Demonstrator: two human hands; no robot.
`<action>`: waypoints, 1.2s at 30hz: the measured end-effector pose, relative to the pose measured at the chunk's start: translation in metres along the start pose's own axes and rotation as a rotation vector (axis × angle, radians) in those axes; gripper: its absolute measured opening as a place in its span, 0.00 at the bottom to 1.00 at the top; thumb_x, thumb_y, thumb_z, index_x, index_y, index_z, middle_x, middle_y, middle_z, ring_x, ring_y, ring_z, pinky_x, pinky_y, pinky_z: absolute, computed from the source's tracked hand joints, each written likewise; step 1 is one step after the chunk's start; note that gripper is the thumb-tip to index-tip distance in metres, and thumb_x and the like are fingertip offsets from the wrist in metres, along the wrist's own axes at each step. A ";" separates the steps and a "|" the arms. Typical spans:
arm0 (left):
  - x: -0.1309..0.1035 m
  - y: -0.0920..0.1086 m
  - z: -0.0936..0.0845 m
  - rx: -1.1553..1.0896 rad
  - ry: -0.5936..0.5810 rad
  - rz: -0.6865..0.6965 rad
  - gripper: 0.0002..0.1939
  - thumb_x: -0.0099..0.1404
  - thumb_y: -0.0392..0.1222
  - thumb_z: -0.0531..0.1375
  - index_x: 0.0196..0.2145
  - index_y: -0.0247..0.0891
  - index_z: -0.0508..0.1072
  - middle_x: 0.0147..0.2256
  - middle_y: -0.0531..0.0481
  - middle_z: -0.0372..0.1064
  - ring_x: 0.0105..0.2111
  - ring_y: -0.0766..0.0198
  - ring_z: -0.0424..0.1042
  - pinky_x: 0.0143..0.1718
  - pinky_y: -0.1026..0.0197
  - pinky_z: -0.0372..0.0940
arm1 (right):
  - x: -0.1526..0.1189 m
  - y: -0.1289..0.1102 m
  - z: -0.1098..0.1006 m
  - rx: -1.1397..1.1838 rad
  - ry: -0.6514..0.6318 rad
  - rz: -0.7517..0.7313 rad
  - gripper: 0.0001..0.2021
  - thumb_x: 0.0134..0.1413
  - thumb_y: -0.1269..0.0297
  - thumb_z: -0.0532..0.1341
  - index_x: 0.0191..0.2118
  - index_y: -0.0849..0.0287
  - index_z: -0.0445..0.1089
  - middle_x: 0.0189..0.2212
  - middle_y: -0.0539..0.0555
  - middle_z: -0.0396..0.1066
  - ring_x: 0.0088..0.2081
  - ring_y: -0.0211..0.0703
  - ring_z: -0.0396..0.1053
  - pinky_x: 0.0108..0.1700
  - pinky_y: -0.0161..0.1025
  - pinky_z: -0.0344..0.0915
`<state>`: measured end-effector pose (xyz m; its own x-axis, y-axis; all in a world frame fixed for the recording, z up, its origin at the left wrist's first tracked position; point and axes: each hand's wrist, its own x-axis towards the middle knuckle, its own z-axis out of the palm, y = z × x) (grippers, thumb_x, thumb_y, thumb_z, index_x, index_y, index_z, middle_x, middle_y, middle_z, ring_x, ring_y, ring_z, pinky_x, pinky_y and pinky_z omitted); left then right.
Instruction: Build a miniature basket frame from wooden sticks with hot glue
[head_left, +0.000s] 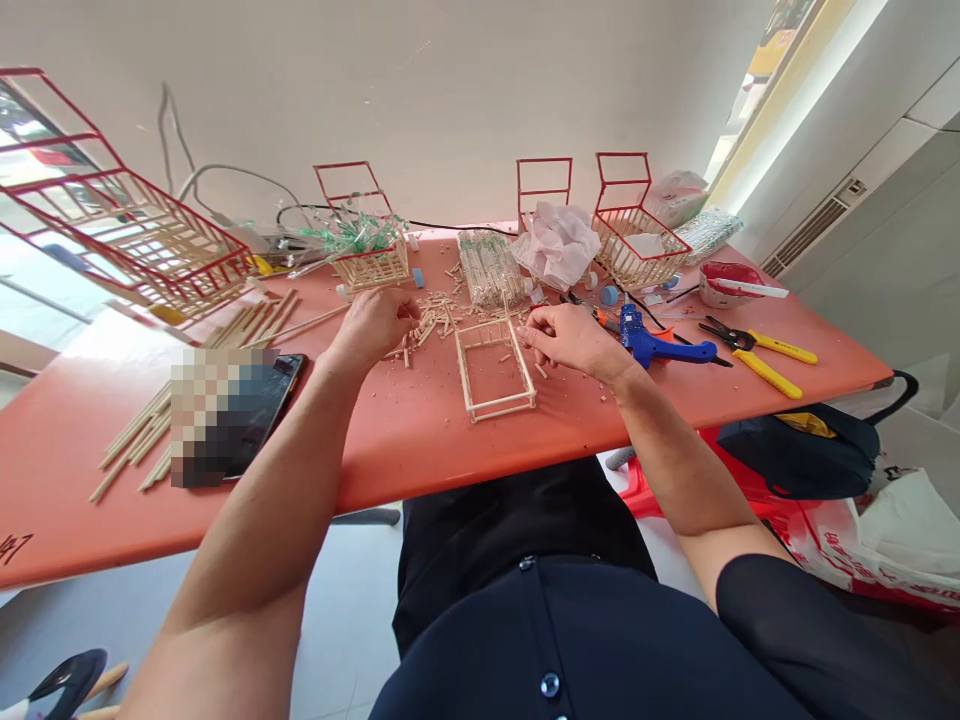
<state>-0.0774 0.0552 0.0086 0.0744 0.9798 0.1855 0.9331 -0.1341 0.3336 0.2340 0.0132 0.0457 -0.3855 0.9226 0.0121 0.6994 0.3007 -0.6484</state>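
A small rectangular frame of thin wooden sticks [501, 406] lies on the table before me, with short posts at its far end. My right hand [574, 340] is beside its far right corner, fingers curled and fingertips close to the frame's side; whether they touch it I cannot tell. To the left, my left hand [379, 322] is bent down with closed fingers at the edge of a pile of short cut stick pieces [435, 318]. Anything pinched in either hand is too small or hidden to make out.
Red-trimmed stick baskets [645, 245] stand along the wall. A blue glue gun [660, 348] and yellow-handled pliers [765, 365] lie right, near a bowl of red paint [731, 285]. Bundled sticks [487, 265] lie behind the frame; a phone [262, 425] and long sticks [142, 430] lie left.
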 end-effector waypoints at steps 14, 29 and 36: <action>-0.003 0.012 0.004 0.014 -0.018 -0.008 0.04 0.55 0.39 0.60 0.26 0.41 0.76 0.29 0.46 0.76 0.35 0.52 0.74 0.40 0.55 0.64 | -0.001 -0.002 -0.001 -0.002 0.002 -0.003 0.12 0.70 0.65 0.63 0.31 0.59 0.72 0.20 0.48 0.76 0.22 0.34 0.71 0.35 0.31 0.64; -0.032 0.034 -0.035 -0.797 0.086 -0.290 0.06 0.58 0.39 0.64 0.33 0.36 0.73 0.31 0.50 0.73 0.30 0.68 0.69 0.34 0.63 0.66 | -0.005 0.010 -0.012 0.082 0.155 -0.294 0.08 0.67 0.63 0.65 0.42 0.61 0.80 0.37 0.53 0.81 0.38 0.41 0.73 0.43 0.36 0.64; -0.098 0.029 -0.036 -0.353 0.420 -0.194 0.13 0.59 0.51 0.62 0.36 0.42 0.76 0.51 0.44 0.77 0.52 0.51 0.75 0.48 0.51 0.75 | -0.047 0.019 -0.017 0.073 0.004 -0.473 0.12 0.68 0.59 0.67 0.52 0.56 0.82 0.48 0.58 0.79 0.48 0.48 0.75 0.55 0.43 0.69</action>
<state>-0.0700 -0.0503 0.0330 -0.2990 0.8584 0.4168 0.7367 -0.0700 0.6725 0.2755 -0.0207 0.0462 -0.6486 0.6897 0.3219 0.4033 0.6701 -0.6231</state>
